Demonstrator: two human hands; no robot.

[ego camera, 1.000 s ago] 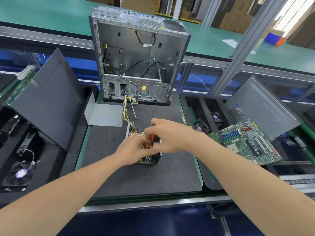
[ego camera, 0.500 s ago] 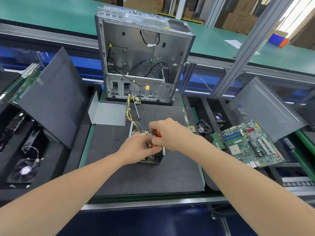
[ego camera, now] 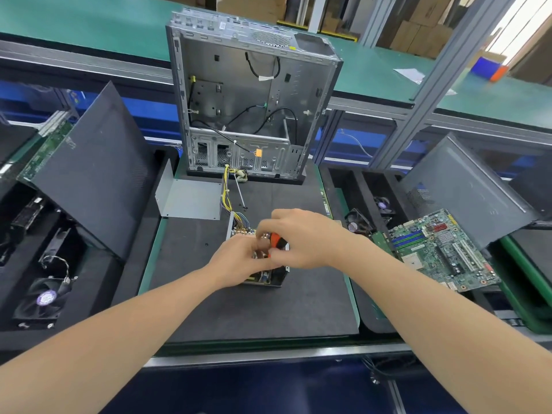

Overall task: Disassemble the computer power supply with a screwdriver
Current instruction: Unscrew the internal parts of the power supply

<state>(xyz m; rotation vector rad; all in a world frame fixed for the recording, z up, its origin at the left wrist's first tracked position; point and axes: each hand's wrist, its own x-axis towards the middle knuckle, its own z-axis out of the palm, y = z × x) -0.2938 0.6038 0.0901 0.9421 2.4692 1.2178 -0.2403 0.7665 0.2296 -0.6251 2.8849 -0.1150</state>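
— While the left hand [ego camera: 239, 259] rests on the open power supply [ego camera: 266, 279], mid-way across the black mat [ego camera: 209, 300], what are its fingers doing?

— Curled down into the unit and hidden. Can't tell if they hold anything.

— And moving right?

— Screwdriver [ego camera: 278, 242], orange handle, standing near upright over the board, with the right hand [ego camera: 307, 237] pinching it from above. Its tip is hidden close by the left fingers, so I'd say the next turn drives straight down.
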